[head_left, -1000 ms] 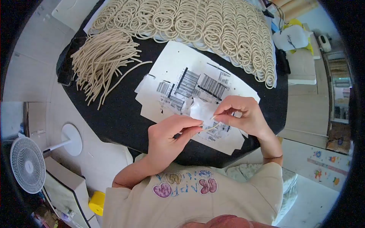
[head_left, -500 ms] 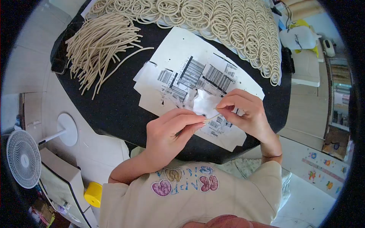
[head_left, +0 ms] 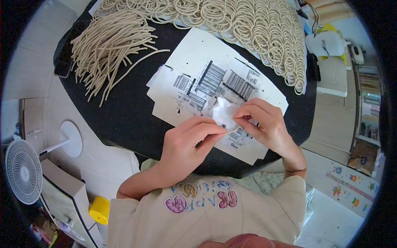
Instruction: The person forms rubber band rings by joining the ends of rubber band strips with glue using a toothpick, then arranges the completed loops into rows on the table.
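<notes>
Over the printed white card sheet (head_left: 192, 51), my left hand (head_left: 186, 140) pinches one end of a short beige cord (head_left: 233, 132). The fingertips of my right hand (head_left: 262, 124) are pressed together at the cord's other end, so it spans the small gap between both hands. A crumpled white piece (head_left: 223, 109), paper or plastic, lies on the card right behind my fingers. The fingers partly cover the cord, and its tips are hard to make out.
Straight beige cords (head_left: 111, 49) lie heaped on the black table (head_left: 124, 120) at the back left. Rows of beige cord rings (head_left: 248, 29) cover the back and right side. A white fan (head_left: 24, 171) and a yellow roll (head_left: 99, 210) stand off to the left.
My right fingertips have shifted slightly left and my left hand slightly right, so the cord between them shows less and bows downward. The whole view has shifted a little.
</notes>
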`<move>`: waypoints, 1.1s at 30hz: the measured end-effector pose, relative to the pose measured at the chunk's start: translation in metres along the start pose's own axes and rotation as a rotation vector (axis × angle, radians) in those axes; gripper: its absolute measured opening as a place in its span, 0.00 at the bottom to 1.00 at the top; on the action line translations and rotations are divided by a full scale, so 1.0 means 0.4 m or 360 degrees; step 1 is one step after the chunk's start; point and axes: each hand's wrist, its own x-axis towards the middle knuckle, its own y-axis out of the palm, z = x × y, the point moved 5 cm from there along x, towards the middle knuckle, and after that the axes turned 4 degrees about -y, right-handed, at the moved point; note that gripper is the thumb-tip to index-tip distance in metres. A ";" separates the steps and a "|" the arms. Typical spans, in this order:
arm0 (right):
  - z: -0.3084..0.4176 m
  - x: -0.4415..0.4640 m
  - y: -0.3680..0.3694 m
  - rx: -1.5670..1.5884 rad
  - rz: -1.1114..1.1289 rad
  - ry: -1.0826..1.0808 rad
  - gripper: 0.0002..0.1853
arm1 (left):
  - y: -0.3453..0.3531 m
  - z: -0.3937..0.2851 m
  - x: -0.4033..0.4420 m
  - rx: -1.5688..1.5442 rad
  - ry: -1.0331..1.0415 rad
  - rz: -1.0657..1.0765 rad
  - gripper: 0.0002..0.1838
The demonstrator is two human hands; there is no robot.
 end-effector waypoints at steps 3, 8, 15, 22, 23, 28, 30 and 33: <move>0.001 0.001 0.001 -0.0050 0.0005 -0.0024 0.11 | 0.000 0.000 0.000 -0.0031 0.0001 -0.0014 0.07; 0.005 0.001 0.000 -0.0094 0.0000 -0.0038 0.11 | -0.002 0.000 0.000 -0.0032 0.0003 -0.0007 0.07; 0.019 0.004 -0.001 -0.0233 -0.0015 -0.0147 0.11 | -0.002 -0.002 0.001 -0.0049 -0.0027 0.0010 0.06; 0.034 0.010 -0.004 -0.0308 -0.0012 -0.0248 0.12 | -0.001 0.001 0.000 -0.0087 -0.0049 0.0014 0.06; 0.034 0.010 -0.005 -0.0290 -0.0011 -0.0233 0.12 | -0.001 0.001 0.000 -0.0104 -0.0055 0.0018 0.06; 0.031 0.010 -0.002 -0.0311 -0.0008 -0.0220 0.12 | -0.001 0.001 0.001 -0.0133 -0.0067 0.0033 0.05; 0.031 0.010 -0.002 -0.0314 -0.0005 -0.0214 0.12 | -0.001 0.001 0.002 -0.0139 -0.0066 0.0037 0.05; 0.026 0.010 -0.003 -0.0239 -0.0024 -0.0164 0.11 | -0.004 -0.001 0.003 -0.0143 -0.0055 0.0037 0.05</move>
